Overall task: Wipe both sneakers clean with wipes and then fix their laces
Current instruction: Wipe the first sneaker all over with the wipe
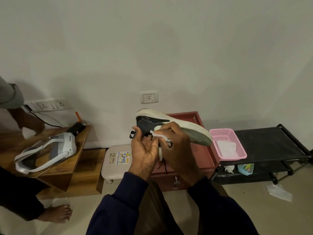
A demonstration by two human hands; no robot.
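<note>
A dark grey sneaker (194, 131) with a white sole is held upside down in the air, sole up, heel to the left, over a maroon tray table. My left hand (144, 150) grips its heel and collar from below, thumb by the heel loop. My right hand (176, 143) presses a white wipe (160, 134) against the sneaker's side, fingers curled round the wipe. Dark laces (163, 164) dangle under my hands. The second sneaker is not in view.
A pink basket (237, 146) holding white wipes sits on a black rack (271, 143) at right. A used wipe (279, 192) lies on the floor. A beige stool (115, 160), wooden table with a white headset (50, 150), and another person's foot (57, 214) are left.
</note>
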